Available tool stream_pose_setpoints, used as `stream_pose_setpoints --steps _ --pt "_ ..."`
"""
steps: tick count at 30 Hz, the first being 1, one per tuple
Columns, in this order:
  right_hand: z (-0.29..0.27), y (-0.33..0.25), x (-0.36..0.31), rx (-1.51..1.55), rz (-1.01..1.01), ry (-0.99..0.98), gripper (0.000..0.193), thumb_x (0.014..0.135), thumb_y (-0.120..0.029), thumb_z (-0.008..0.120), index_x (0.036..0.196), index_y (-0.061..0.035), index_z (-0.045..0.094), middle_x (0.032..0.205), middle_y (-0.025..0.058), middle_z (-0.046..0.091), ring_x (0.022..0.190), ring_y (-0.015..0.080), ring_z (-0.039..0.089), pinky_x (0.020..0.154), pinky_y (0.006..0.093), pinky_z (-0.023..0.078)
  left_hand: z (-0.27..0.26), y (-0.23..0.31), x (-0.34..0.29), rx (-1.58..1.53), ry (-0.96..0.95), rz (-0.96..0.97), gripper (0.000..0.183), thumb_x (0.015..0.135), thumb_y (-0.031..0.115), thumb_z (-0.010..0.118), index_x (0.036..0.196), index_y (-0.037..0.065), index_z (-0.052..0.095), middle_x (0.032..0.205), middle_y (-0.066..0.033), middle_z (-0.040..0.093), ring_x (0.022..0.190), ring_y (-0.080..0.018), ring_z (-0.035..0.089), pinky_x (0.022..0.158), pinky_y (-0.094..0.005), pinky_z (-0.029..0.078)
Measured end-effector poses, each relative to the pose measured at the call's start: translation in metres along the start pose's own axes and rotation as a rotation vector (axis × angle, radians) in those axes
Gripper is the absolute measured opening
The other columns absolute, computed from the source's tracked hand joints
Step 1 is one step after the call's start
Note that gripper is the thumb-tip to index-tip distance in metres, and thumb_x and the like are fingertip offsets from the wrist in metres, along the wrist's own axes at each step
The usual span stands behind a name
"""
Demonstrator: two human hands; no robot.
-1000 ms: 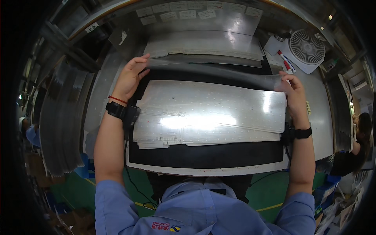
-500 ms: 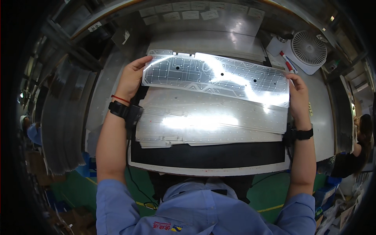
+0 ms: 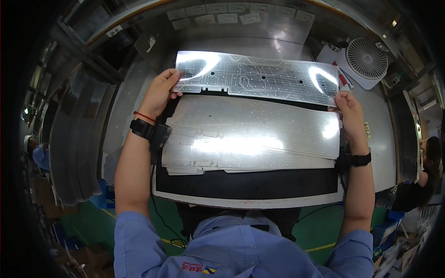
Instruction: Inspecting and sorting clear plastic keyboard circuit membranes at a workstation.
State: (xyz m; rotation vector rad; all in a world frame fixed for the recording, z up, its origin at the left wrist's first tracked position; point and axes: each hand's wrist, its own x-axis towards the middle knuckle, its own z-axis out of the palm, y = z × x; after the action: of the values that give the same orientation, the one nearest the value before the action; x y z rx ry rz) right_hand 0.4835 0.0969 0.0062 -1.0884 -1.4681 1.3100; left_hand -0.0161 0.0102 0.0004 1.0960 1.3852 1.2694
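Observation:
A long, clear keyboard membrane sheet (image 3: 259, 78) with fine printed traces and a few dark holes stretches between my hands. My left hand (image 3: 162, 88) pinches its left end, thumb on top and fingers curled beneath. At the lower right corner, my right hand (image 3: 351, 111) grips it the same way. The sheet's notched edge faces me, and glare covers patches near both ends. Closer to me, a loose pile of similar membrane sheets (image 3: 259, 123) lies slightly fanned on a black mat (image 3: 259, 184). Both my wrists carry dark straps.
A white fan (image 3: 366, 58) stands at the back right, beside a red-and-white marker (image 3: 343, 79). Tall stacks of thin sheets (image 3: 76, 139) line the left side, with another stack (image 3: 408, 139) at right. Paper slips (image 3: 227, 18) hang on the back panel. Other people are at both edges.
The held membrane sheet has turned over: its notched edge was on the far side and now faces me. My fingers have shifted on its ends. The pile looks unmoved.

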Motion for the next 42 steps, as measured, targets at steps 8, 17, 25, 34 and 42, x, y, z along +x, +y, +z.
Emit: stream_pose_setpoints --steps 8,17,25,34,42 --pt "0.008 -0.011 -0.011 -0.261 0.068 -0.128 0.029 0.089 -0.014 0.065 0.113 -0.0015 0.058 0.078 -0.0010 0.058 0.074 0.0058 0.053 0.069 0.0212 0.044 -0.002 -0.007 0.003 -0.001 0.036 -0.001 0.021 0.099 0.021 0.051 0.107 0.003 0.058 0.081 0.0009 0.056 0.060 -0.0037 0.052 0.051 -0.0149 0.040" --pt "0.017 -0.028 -0.015 -0.455 0.099 -0.253 0.020 0.084 -0.011 0.068 0.100 0.0000 0.069 0.090 0.0034 0.066 0.083 0.0100 0.058 0.076 0.0234 0.045 -0.012 -0.015 0.009 -0.118 0.094 0.020 0.019 0.099 0.022 0.052 0.108 0.006 0.057 0.088 0.0015 0.058 0.066 -0.0031 0.051 0.057 -0.0139 0.041" --pt "0.011 -0.019 -0.014 -0.470 -0.099 -0.170 0.021 0.086 -0.014 0.068 0.103 -0.0008 0.068 0.088 0.0023 0.066 0.079 0.0087 0.056 0.073 0.0230 0.045 -0.013 -0.015 0.011 -0.148 0.180 -0.007 0.022 0.099 0.022 0.051 0.110 0.003 0.058 0.087 0.0000 0.060 0.068 -0.0043 0.055 0.059 -0.0150 0.045" --pt "0.012 -0.017 -0.012 -0.470 -0.074 -0.159 0.021 0.088 -0.013 0.067 0.104 -0.0002 0.068 0.083 0.0012 0.065 0.076 0.0079 0.055 0.071 0.0222 0.044 -0.029 -0.026 0.019 -0.194 0.146 0.063 0.032 0.099 0.025 0.051 0.120 0.000 0.054 0.099 -0.0073 0.063 0.082 -0.0108 0.062 0.072 -0.0187 0.052" --pt "0.009 -0.013 -0.011 -0.336 -0.148 -0.066 0.017 0.089 -0.010 0.065 0.102 -0.0005 0.068 0.086 0.0007 0.065 0.078 0.0074 0.057 0.073 0.0219 0.045 -0.002 -0.002 0.005 -0.284 0.087 -0.005 0.045 0.099 0.026 0.051 0.134 -0.002 0.042 0.128 -0.0179 0.054 0.113 -0.0205 0.057 0.094 -0.0317 0.048"
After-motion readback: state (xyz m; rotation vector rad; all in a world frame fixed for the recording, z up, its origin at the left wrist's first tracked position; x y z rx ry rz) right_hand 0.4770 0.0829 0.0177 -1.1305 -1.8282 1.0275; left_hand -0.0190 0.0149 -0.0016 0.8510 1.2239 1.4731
